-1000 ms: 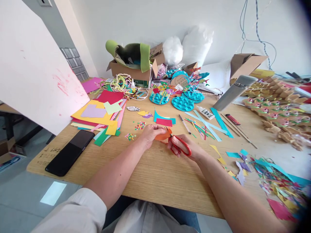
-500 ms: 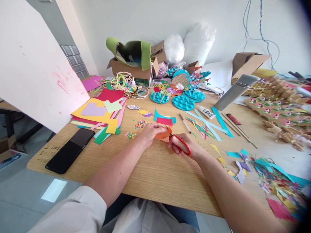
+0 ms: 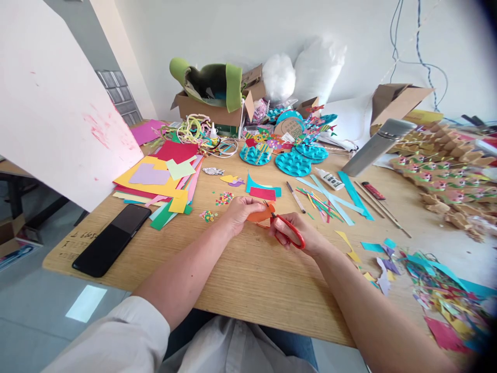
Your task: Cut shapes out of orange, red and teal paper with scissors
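Pinched in my left hand (image 3: 241, 213) is a piece of orange paper (image 3: 258, 216), held just above the wooden table (image 3: 248, 285). My right hand (image 3: 297, 233) is wrapped round the red handles of the scissors (image 3: 293, 234); their blades point up and left at the orange paper's right side. Behind the hands lie a red paper piece (image 3: 263, 194) and a blue curved paper piece (image 3: 252, 184). Small round paper dots (image 3: 224, 198) are to the left of them.
A black phone (image 3: 112, 240) and stacked coloured paper (image 3: 147, 178) lie left. Rightward are a pen (image 3: 295, 197), thin paper strips (image 3: 320, 204), a glue bottle (image 3: 329, 178), a leaning grey flask (image 3: 377, 147) and paper scraps (image 3: 446, 290). Blue trays (image 3: 293, 163) stand at the back.
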Available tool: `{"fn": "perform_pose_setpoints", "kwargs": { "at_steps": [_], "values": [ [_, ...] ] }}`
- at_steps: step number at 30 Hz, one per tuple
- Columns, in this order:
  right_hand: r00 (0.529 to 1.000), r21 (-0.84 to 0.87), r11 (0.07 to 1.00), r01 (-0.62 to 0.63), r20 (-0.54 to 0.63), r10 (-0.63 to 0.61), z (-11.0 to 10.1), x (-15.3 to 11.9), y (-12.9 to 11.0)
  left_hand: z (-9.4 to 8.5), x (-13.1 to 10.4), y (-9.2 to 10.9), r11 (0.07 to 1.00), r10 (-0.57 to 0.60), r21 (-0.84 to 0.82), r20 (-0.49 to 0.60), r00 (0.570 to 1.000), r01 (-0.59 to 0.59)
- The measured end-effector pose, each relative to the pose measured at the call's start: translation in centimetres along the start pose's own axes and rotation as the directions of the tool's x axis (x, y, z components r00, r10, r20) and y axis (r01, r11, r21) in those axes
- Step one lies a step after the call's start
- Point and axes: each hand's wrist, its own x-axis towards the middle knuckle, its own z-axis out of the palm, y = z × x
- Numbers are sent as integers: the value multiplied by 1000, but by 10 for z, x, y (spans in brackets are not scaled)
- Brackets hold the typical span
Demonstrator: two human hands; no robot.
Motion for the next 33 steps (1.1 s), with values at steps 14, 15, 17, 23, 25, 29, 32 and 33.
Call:
{"fn": "perform_pose_setpoints", "kwargs": {
  "at_steps": [14, 15, 17, 23, 25, 29, 32, 33],
  "values": [
    [1000, -5, 1000, -23, 1, 23, 2, -1, -5, -1, 2, -3, 999, 22, 32, 6, 1000, -22],
    [1000, -6, 1000, -22, 1, 22, 2, -1, -5, -1, 2, -3, 999, 20, 34, 10, 1000, -21],
    [1000, -7, 1000, -22, 0, 22, 2, -1, -4, -1, 2, -3, 999, 21, 34, 12, 1000, -21],
    [1000, -14, 1000, -17, -12, 17, 1, -1, -1, -2, 2, -4, 999, 23, 26, 9, 1000, -23],
    [1000, -19, 1000, -22, -16, 22, 1, 0, -1, -2, 3, -5, 999, 22, 23, 8, 1000, -22],
    [999, -30, 999, -26, -28, 25, 2, 0, -2, -2, 4, -6, 1000, 21, 19, 2, 1000, -21],
    [999, -37, 999, -30, -38, 28, 2, 0, -2, -2, 4, -6, 1000, 23, 18, 2, 1000, -23],
    [999, -38, 999, -30, -37, 28, 2, 0, -1, -2, 3, -5, 1000, 24, 17, 3, 1000, -24]
  ]
}}
